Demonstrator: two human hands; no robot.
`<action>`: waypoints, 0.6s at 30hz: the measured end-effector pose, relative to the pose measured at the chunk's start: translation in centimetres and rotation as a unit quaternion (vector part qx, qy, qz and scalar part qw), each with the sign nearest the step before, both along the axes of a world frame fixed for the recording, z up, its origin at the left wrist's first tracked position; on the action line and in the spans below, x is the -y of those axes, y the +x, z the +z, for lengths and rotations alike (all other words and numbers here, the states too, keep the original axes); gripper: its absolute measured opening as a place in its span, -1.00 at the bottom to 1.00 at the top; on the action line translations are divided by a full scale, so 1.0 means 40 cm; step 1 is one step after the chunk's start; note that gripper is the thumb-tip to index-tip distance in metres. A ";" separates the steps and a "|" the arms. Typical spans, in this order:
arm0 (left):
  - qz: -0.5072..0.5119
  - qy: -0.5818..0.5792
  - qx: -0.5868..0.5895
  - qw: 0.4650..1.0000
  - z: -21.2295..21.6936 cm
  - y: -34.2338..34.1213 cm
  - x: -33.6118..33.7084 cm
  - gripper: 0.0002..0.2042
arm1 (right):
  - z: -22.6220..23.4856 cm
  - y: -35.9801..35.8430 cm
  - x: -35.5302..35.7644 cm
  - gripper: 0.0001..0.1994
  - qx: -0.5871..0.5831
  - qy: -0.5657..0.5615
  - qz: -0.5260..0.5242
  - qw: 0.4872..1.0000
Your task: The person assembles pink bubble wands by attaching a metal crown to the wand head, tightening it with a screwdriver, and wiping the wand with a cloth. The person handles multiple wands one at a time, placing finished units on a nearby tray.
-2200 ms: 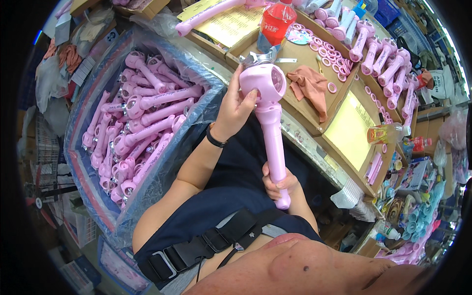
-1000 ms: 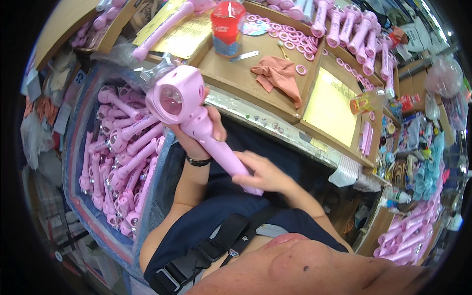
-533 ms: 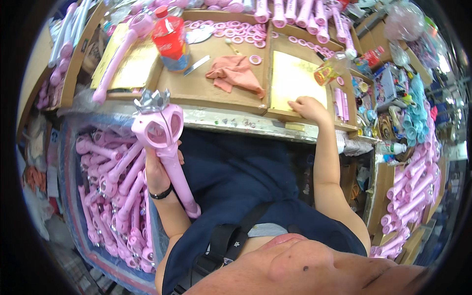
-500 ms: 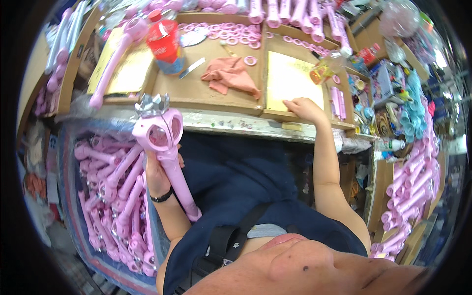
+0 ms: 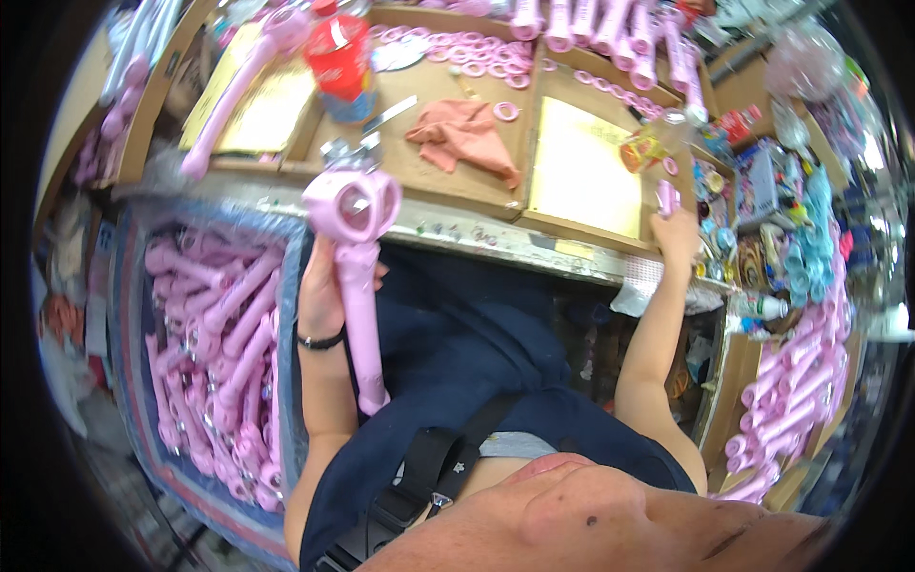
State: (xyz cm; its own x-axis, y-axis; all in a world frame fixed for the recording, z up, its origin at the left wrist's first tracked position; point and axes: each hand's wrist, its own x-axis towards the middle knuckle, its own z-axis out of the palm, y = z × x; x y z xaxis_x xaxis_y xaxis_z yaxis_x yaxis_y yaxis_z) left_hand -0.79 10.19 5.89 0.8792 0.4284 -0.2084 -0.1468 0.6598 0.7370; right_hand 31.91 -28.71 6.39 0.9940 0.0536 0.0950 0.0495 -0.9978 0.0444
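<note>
My left hand (image 5: pixel 321 286) grips the handle of a pink toy wand (image 5: pixel 354 276) and holds it upright above my lap. Its heart-shaped head (image 5: pixel 352 202) has a round window and a small silver crown on top. My right hand (image 5: pixel 673 232) reaches out to the right end of the workbench and closes on a small pink part (image 5: pixel 667 197), next to a yellow sheet (image 5: pixel 583 172) in a cardboard tray.
A bin (image 5: pixel 133 315) at my left holds several pink wands. The bench carries a red cup (image 5: pixel 341 52), an orange cloth (image 5: pixel 463 133), pink rings (image 5: pixel 457 43), another wand (image 5: pixel 229 91) and more pink handles (image 5: pixel 610 24). A box (image 5: pixel 791 381) of pink handles sits at right.
My right hand let go of the wand's handle, reached right to the bench and picked up a small pink part. My left hand kept the wand and swung it over the bin side.
</note>
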 end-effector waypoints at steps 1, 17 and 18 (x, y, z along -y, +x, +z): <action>-0.010 -0.026 -0.002 1.000 -0.004 0.007 -0.003 -0.54 | 0.014 -0.017 -0.002 -0.51 0.037 0.016 -0.024 0.999; -0.052 -0.079 0.046 0.994 0.013 0.045 0.057 -0.53 | 0.177 -0.476 -0.382 -0.80 0.043 0.468 0.518 0.715; -0.048 -0.073 0.044 0.995 0.016 0.043 0.059 -0.54 | 0.178 -0.476 -0.388 -0.79 0.049 0.462 0.526 0.712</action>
